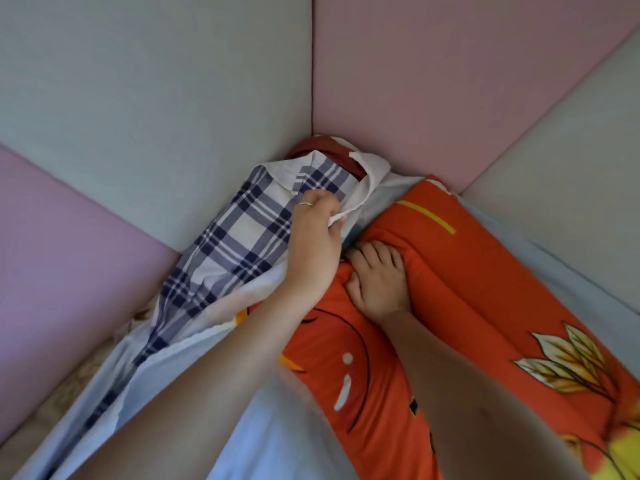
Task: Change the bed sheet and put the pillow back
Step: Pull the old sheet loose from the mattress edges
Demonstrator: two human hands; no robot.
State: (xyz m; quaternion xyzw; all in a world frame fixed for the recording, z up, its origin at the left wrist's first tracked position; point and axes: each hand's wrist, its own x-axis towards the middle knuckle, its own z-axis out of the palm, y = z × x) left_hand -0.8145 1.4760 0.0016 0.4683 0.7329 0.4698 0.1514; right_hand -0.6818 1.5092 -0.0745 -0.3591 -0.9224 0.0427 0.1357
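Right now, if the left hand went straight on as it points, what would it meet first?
Probably the bunched blue-and-white checked sheet that the left hand pinches, then dark red cloth; depth unclear.

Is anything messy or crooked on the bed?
Yes. The checked sheet is bunched up crookedly in the corner instead of lying flat, its white edge folded over where the left hand pinches it. A dark red cloth pokes out behind it, and the right hand grips the rumpled orange bedding.
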